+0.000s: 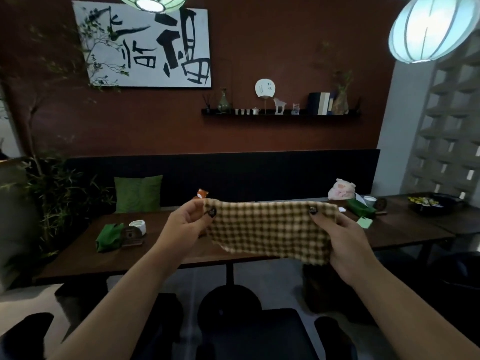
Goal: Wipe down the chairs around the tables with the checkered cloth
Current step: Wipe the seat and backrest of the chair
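Observation:
A brown-and-cream checkered cloth is stretched out flat in the air above the near edge of a dark wooden table. My left hand pinches its upper left corner. My right hand grips its right edge. A dark chair seat shows directly below me at the bottom of the view, and another dark seat sits at the lower left. A black bench runs along the far wall behind the table.
On the table lie a green napkin, a white cup and a wooden holder. To the right are a pink plush toy, a green phone and a second table. A leafy plant stands at the left.

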Motion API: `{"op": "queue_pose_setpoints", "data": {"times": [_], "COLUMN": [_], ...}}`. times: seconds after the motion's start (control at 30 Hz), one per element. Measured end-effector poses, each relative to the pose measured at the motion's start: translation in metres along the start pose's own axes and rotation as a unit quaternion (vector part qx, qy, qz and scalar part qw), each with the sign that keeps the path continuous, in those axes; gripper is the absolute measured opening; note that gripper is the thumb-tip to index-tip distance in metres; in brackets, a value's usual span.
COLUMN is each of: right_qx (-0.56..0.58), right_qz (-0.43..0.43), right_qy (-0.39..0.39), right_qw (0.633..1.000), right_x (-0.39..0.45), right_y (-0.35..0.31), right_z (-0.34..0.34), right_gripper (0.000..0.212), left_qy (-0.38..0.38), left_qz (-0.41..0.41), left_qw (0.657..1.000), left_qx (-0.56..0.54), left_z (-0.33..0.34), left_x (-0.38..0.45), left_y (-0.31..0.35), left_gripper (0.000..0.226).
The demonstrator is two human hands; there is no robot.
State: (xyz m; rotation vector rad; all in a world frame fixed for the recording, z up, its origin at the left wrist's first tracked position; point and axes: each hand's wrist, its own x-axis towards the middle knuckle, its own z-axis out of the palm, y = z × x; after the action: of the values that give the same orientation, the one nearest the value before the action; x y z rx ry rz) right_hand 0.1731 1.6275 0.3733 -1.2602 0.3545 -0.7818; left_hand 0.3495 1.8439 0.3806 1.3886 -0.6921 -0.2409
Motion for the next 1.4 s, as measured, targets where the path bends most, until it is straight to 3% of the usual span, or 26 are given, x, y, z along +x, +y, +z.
{"op": "queue_pose_setpoints", "data": {"times": [0.17,0.3,0.4,0.53,0.6,0.77,0.93,1.03,1.13,1.23,1.4], "right_qx": [-0.143,-0.232,-0.286,-0.326,-0.344,-0.345,-0.383,-0.390,-0.407,-0.421,-0.423], "right_qz": [-0.114,-0.213,-0.259,-0.251,-0.236,-0.189,-0.164,-0.210,-0.251,-0.263,-0.303], "right_qy": [0.044,-0.059,-0.172,-0.285,-0.320,-0.394,-0.382,-0.295,-0.240,-0.229,-0.166], "right_qw": [0.982,0.947,0.906,0.866,0.851,0.831,0.825,0.847,0.845,0.837,0.837], "right_x": [0.003,-0.013,-0.032,-0.054,-0.059,-0.066,-0.058,-0.052,-0.046,-0.042,-0.042], "right_y": [-0.022,-0.036,-0.035,-0.019,-0.008,0.006,0.000,-0.014,-0.025,-0.027,-0.022], "right_z": [0.021,0.041,0.057,0.071,0.074,0.070,0.053,0.046,0.044,0.044,0.045], "right_gripper": [0.017,0.019,0.022,0.017,0.018,0.012,0.020,0.023,0.022,0.019,0.021], "left_qy": [0.043,0.067,0.044,0.032,-0.001,-0.019,-0.087,-0.150,-0.204,-0.219,-0.204], "left_qz": [-0.063,-0.098,-0.160,-0.278,-0.301,-0.252,-0.176,-0.135,-0.123,-0.123,-0.103], "left_qw": [0.994,0.989,0.986,0.944,0.941,0.966,0.978,0.972,0.963,0.961,0.968], "left_qx": [0.080,0.090,-0.031,-0.173,-0.153,-0.044,-0.074,-0.119,-0.126,-0.118,-0.099], "left_z": [-0.002,-0.003,0.010,0.024,0.025,0.032,0.033,0.036,0.042,0.047,0.055], "left_x": [0.006,0.011,0.011,0.012,0.012,0.006,-0.004,-0.016,-0.024,-0.028,-0.031], "left_y": [-0.017,-0.024,-0.026,-0.020,-0.019,-0.022,-0.015,-0.013,-0.012,-0.011,-0.012], "left_gripper": [0.015,0.009,0.015,0.030,0.042,0.030,0.034,0.036,0.031,0.021,0.034]}}
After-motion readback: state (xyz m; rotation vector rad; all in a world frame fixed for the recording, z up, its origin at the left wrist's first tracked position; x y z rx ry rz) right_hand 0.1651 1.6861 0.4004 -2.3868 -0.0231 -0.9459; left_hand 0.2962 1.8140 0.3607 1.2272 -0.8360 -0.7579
